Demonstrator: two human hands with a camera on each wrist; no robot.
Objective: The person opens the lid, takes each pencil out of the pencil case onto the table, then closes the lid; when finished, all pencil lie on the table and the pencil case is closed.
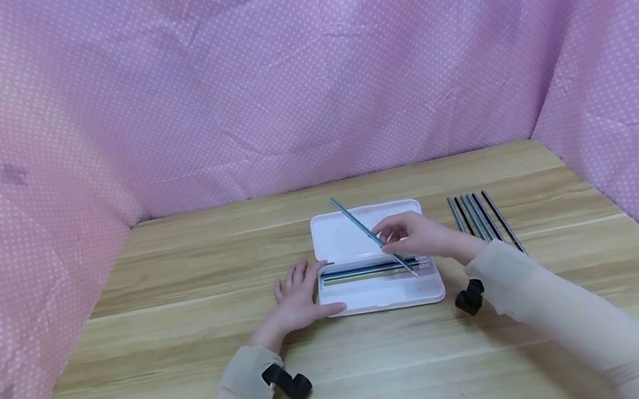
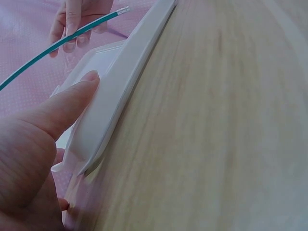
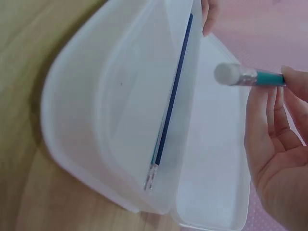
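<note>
A white plastic pencil case (image 1: 375, 299) lies on the table with its lid (image 1: 335, 234) folded back. Several pencils (image 1: 365, 275) rest inside it, along the hinge side; dark blue and teal ones show in the right wrist view. My left hand (image 1: 297, 305) is at the case's left end with fingers spread, its straight thumb (image 2: 72, 103) resting on the front rim. Above the open case, my right hand (image 1: 418, 235) pinches a teal pencil (image 1: 355, 220) between thumb and fingers. This pencil is tilted, its white eraser (image 3: 227, 74) end pointing down toward the case's right part.
To the right of the case, several more pencils (image 1: 476, 214) lie side by side on the wooden table (image 1: 388, 373), partly hidden by the right forearm. Pink dotted cloth (image 1: 300, 89) hangs behind the table and at both sides.
</note>
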